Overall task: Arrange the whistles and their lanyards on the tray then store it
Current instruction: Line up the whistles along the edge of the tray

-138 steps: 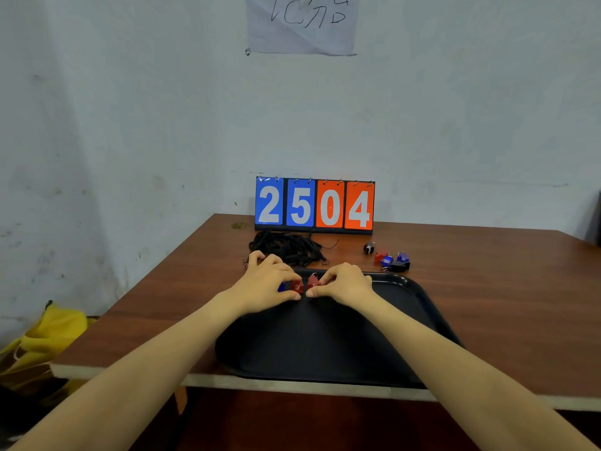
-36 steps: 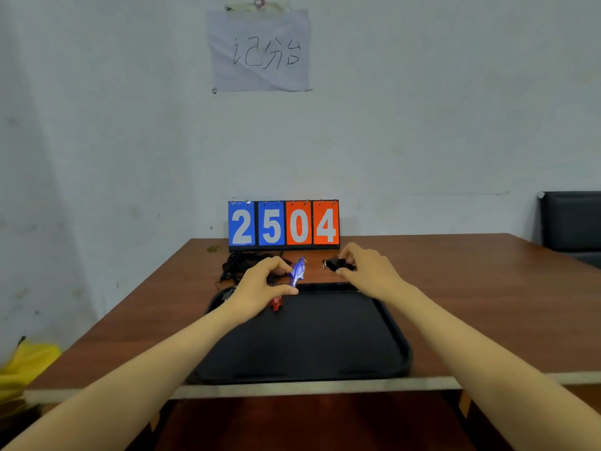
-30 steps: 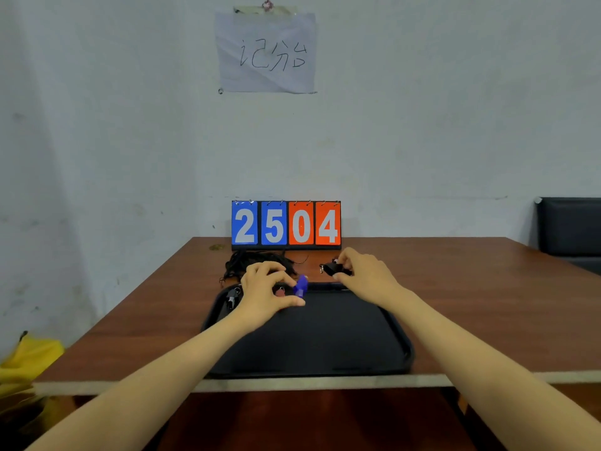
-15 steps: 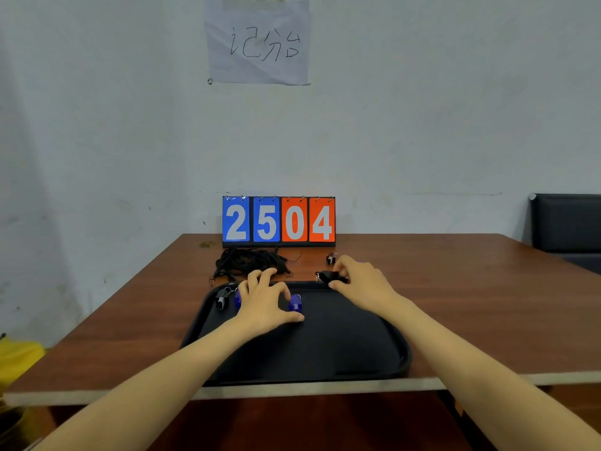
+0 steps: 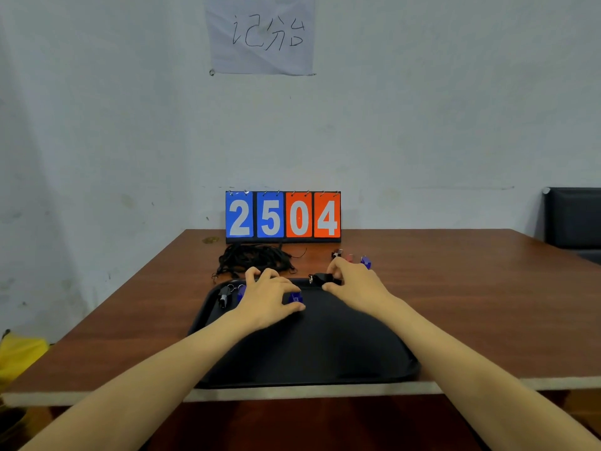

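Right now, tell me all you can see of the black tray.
The black tray looks like matte plastic, rectangular with rounded corners and a raised rim. It lies flat at the table's near edge. Whistles sit along its far side, where the left hand rests; the right hand hovers at its far rim.

A flip scoreboard (image 5: 283, 215) stands on the table (image 5: 455, 288) against the wall, showing white digits: 2 and 5 on blue cards, 0 and 4 on orange. Above the scoreboard, a paper sheet (image 5: 261, 34) bears handwritten characters, 记分台.
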Tool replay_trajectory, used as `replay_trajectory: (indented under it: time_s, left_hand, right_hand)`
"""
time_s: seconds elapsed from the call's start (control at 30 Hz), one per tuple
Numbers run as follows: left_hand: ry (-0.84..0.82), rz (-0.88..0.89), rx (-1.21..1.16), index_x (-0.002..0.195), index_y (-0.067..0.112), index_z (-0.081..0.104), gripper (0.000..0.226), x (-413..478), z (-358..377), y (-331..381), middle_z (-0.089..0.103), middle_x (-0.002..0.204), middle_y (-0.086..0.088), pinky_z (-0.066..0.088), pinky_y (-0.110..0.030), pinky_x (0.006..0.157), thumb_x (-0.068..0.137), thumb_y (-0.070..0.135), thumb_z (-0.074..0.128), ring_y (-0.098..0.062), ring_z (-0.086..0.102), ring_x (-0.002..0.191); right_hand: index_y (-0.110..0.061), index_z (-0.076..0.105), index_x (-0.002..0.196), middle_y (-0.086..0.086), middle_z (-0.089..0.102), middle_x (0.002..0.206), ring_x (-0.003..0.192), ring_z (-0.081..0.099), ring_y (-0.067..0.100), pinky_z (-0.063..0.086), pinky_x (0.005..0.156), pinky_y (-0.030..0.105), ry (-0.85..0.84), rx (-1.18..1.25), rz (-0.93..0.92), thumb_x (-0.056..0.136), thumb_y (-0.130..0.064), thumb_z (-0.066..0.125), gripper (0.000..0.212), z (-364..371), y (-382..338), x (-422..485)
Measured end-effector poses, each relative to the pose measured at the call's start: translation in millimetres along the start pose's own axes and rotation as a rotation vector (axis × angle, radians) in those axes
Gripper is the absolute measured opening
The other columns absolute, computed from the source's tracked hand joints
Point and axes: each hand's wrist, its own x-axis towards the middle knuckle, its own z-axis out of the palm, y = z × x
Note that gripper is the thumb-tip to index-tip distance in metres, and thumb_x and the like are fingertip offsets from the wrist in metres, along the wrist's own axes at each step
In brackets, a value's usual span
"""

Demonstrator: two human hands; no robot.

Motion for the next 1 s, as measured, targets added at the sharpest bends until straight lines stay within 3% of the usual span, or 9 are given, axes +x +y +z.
replay_trajectory:
  time_s: [0.43, 0.6, 0.8, 0.9, 1.0]
  left_hand:
    - [-0.058, -0.005, -0.093, 0.131, 0.036, 0.050, 0.050, 9, 1, -14, 0.049, 0.138, 0.014, 0.012, -0.041, 0.106, 0.085, 0.054, 0.054, -0.013, 0.030, 0.132]
    - [-0.044, -0.007, -0.142, 0.129, 0.037, 0.051, 0.047, 9, 4, -15, 0.051, 0.136, 0.015, 0.013, -0.040, 0.104, 0.085, 0.052, 0.056, -0.011, 0.032, 0.130]
    - [-0.037, -0.015, -0.159, 0.133, 0.036, 0.046, 0.054, 8, 2, -15, 0.051, 0.134, 0.011, 0.012, -0.039, 0.105, 0.083, 0.054, 0.058, -0.012, 0.030, 0.131]
    - [0.012, -0.013, -0.211, 0.137, 0.035, 0.041, 0.062, 5, -1, -13, 0.046, 0.138, 0.010, 0.011, -0.035, 0.105, 0.082, 0.053, 0.060, -0.012, 0.027, 0.134]
    - [0.073, -0.004, -0.384, 0.136, 0.035, 0.042, 0.055, 3, -7, -10, 0.051, 0.131, 0.012, 0.011, -0.027, 0.097, 0.085, 0.047, 0.059, -0.009, 0.032, 0.130]
  right_hand:
    - [-0.020, 0.050, 0.117, 0.000, 0.062, 0.113, 0.104, 0.059, 0.017, 0.047, 0.098, 0.041, -0.064, -0.005, 0.027, 0.089, -0.035, 0.061, 0.034, 14, 1, 7]
    - [-0.020, 0.052, 0.112, -0.005, 0.057, 0.096, 0.097, 0.061, 0.016, 0.051, 0.092, 0.038, -0.067, -0.008, 0.043, 0.086, -0.040, 0.062, 0.034, 19, -1, 10]
    - [-0.019, 0.055, 0.107, -0.003, 0.061, 0.090, 0.090, 0.062, 0.016, 0.053, 0.087, 0.035, -0.092, 0.010, 0.037, 0.083, -0.043, 0.065, 0.035, 22, -3, 11]
    - [-0.019, 0.055, 0.107, -0.005, 0.059, 0.089, 0.089, 0.061, 0.015, 0.052, 0.088, 0.035, -0.079, 0.043, -0.003, 0.082, -0.041, 0.066, 0.035, 22, -4, 9]
    - [-0.020, 0.054, 0.110, -0.008, 0.057, 0.092, 0.088, 0.057, 0.012, 0.049, 0.092, 0.035, -0.042, 0.084, -0.063, 0.083, -0.040, 0.066, 0.035, 21, -4, 6]
